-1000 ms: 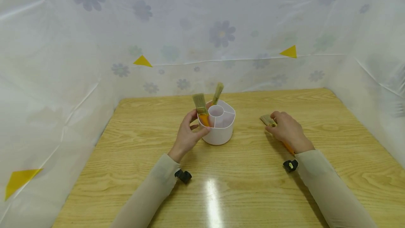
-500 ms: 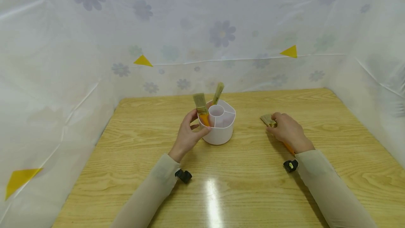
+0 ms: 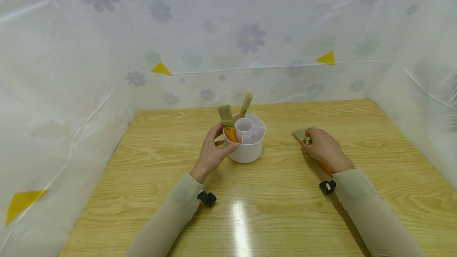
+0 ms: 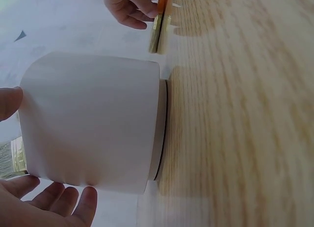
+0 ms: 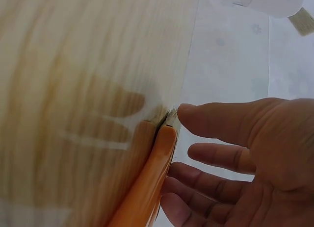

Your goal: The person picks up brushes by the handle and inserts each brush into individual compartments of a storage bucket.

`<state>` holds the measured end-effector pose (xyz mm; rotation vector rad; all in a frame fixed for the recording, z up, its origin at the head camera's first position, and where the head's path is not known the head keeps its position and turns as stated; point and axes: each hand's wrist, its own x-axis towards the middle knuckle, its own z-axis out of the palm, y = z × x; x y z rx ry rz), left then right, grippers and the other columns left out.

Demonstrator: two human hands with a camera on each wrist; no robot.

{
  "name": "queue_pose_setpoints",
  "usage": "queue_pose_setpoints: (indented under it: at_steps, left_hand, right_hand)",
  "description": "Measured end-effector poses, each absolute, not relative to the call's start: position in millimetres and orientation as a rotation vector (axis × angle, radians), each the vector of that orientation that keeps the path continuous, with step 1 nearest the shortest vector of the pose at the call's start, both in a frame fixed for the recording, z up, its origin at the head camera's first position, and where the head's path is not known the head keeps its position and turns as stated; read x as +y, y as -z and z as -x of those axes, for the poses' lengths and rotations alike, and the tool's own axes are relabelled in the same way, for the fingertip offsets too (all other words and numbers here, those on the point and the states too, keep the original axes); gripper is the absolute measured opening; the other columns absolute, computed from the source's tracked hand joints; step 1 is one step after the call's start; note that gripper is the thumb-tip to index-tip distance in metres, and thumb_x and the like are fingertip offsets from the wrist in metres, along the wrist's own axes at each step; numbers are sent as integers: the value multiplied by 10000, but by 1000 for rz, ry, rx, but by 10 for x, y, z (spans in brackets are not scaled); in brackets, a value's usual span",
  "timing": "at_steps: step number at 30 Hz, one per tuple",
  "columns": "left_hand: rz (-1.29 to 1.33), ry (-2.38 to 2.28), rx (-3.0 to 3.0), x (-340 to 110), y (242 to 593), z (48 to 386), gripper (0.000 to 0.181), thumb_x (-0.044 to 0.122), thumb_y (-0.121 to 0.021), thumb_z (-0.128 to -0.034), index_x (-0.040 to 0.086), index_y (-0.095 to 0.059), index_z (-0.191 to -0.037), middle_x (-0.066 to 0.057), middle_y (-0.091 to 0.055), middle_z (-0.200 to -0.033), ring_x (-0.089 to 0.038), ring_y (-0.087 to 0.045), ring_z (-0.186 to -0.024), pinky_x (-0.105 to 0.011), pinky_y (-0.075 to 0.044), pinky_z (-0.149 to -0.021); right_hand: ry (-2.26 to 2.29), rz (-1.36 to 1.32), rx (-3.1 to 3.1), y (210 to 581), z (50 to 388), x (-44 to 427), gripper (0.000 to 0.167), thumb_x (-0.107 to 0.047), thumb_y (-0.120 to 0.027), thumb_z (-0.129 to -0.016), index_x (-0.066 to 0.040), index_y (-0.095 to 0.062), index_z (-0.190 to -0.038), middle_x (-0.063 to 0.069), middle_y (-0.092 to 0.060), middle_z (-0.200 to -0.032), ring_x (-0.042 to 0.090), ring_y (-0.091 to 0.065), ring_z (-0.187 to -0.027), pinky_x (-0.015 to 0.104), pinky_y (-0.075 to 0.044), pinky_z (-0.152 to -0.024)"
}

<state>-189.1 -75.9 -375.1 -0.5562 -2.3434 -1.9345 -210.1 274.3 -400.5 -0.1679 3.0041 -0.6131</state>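
Observation:
In the head view a white round pen holder (image 3: 245, 154) with several compartments stands upright mid-table. My left hand (image 3: 210, 152) holds its left side, thumb near the front rim and fingers along the other side. One paintbrush (image 3: 225, 117) stands bristles-up in the left compartment, and a thinner-looking paintbrush (image 3: 245, 105) leans at the back. To the right my right hand (image 3: 325, 149) pinches a third paintbrush (image 3: 300, 135) near its metal ferrule, hiding much of it. The right wrist view shows that brush's orange handle (image 5: 147, 175) close along the tabletop, the thumb at its ferrule end.
The wood-grain table (image 3: 171, 138) reflects light at its front. Translucent flowered sheeting (image 3: 214, 31) hangs behind it and along both sides, with yellow triangles (image 3: 325, 58) on it. A black wrist camera (image 3: 207, 198) is strapped at each cuff.
The right-hand paintbrush has shifted very slightly, its bristles a little further left and turned. The left hand, the pen holder and the two brushes in it stay where they were.

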Motion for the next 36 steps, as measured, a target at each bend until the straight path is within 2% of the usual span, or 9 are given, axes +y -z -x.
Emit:
queue_pose_setpoints:
  at_steps: [9, 17, 23, 36]
  left_hand:
    - [565, 1929, -2342, -759, 3757, 1896, 694, 83, -731, -836, 14, -383, -1433, -156, -416, -1423, -325, -408, -1275, -555, -387, -991]
    - [555, 1929, -2346, -756, 3753, 1892, 692, 80, -726, -842, 13, -377, -1435, -159, -410, -1422, -331, -404, -1272, -560, -383, -992]
    - [553, 1930, -2343, -761, 3759, 1889, 692, 86, -728, -841, 12, -380, -1434, -160, -413, -1422, -329, -405, -1273, -558, -384, -992]
    - [553, 1937, -2339, -762, 3752, 1887, 702, 85, -731, -834, 14, -380, -1437, -153, -410, -1429, -323, -405, -1277, -551, -384, -994]
  right_hand:
    - [573, 109, 2974, 3983, 2083, 2732, 506, -220, -648, -905, 66, -484, -1289, 255, -585, -1114, 361, -582, -926, 496, -477, -693]
    - [577, 173, 2969, 4002, 2088, 2742, 482, -158, -630, -909, 60, -484, -1313, 273, -567, -1175, 399, -570, -991, 550, -473, -758]
    - [578, 191, 2956, 3993, 2088, 2739, 520, -179, -634, -905, 54, -466, -1338, 280, -544, -1227, 410, -556, -1027, 575, -459, -786]
    - [562, 226, 2934, 3992, 2078, 2777, 544, -85, -632, -888, 47, -416, -1370, 277, -560, -1206, 394, -578, -995, 544, -477, -774]
